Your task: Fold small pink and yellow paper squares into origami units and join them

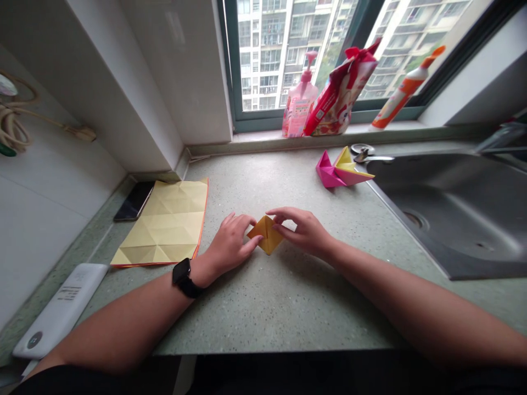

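A small folded piece of orange paper (267,235) lies on the speckled grey counter (288,296), pinched from both sides. My left hand (230,244), with a black watch on its wrist, grips the paper's left corner with closed fingers. My right hand (302,230) presses and pinches the paper's right edge, its fingers curled over the top.
A creased yellow sheet stack (167,224) and a dark phone (134,201) lie at the left. A white power bank (61,310) sits near the front left edge. Folded pink and yellow paper shapes (342,170) rest beside the steel sink (457,214). Bottles and a red pouch (341,96) stand on the window sill.
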A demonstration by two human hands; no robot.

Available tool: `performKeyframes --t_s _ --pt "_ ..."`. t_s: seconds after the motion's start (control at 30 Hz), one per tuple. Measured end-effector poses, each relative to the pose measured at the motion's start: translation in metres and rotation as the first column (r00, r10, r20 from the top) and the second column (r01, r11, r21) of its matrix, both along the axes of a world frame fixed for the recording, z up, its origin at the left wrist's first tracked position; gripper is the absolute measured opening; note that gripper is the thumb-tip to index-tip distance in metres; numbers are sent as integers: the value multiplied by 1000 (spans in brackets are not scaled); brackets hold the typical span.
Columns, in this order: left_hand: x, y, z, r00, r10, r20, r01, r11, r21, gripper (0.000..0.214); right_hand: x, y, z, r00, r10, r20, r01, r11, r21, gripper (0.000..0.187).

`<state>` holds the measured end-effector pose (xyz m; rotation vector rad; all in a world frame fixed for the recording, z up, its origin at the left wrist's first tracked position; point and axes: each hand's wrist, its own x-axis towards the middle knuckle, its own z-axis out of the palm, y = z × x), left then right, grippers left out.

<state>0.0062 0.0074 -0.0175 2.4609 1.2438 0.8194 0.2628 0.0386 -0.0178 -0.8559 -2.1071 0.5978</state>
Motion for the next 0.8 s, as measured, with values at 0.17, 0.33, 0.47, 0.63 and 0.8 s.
performKeyframes --t_s 0.17,0.33,0.47,0.63,0.8 --pt "-1 -2 8 989 -50 142 49 999 10 7 -7 -11 5 999 39 -19 -36 990 135 26" --pt "-2 -7 13 957 -109 270 74 988 139 4 -14 -22 17 992 72 -106 -42 964 264 18" --pt "-2 -9 15 936 -165 310 98 971 219 6 -17 -27 23 990 54 -127 -8 942 335 14" --pt "-1 -10 19 925 -210 318 127 957 262 7 -18 -27 22 994 35 -101 8 919 394 6" --pt "-1 -10 20 909 -254 331 166 948 271 5 -18 -26 20 997 31 -66 -1 911 413 5"
